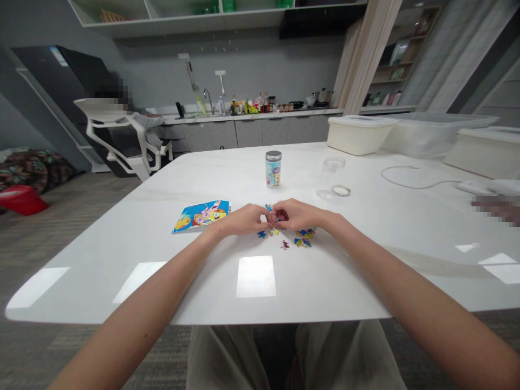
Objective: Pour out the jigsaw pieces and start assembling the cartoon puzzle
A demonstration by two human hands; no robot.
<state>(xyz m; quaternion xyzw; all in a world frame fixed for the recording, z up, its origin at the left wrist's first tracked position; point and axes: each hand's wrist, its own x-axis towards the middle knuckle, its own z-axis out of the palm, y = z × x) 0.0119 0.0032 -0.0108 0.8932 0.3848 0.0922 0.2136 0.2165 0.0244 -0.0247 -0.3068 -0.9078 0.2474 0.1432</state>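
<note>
My left hand (251,218) and my right hand (297,214) meet over the white table, fingertips pinched together on small jigsaw puzzle pieces. The fingers partly hide what they grip. Just below them lies a yellowish puzzle piece (275,232), with a blue puzzle piece (261,234) to its left. A dark red and white puzzle piece (284,245) rests closer to me. Several blue and yellow puzzle pieces (303,242) are gathered beneath and beside my right wrist. Left of my left hand is a colourful cartoon picture sheet (203,215), partly covered by my forearm.
Beyond my hands stands a cartoon-printed jar (273,170) with a silver lid. To its right are a clear plastic cylinder (331,172) and a silver-rimmed lid (340,190). Storage bins (359,135) and a white cable (422,187) occupy the right side. A person sits at the back left.
</note>
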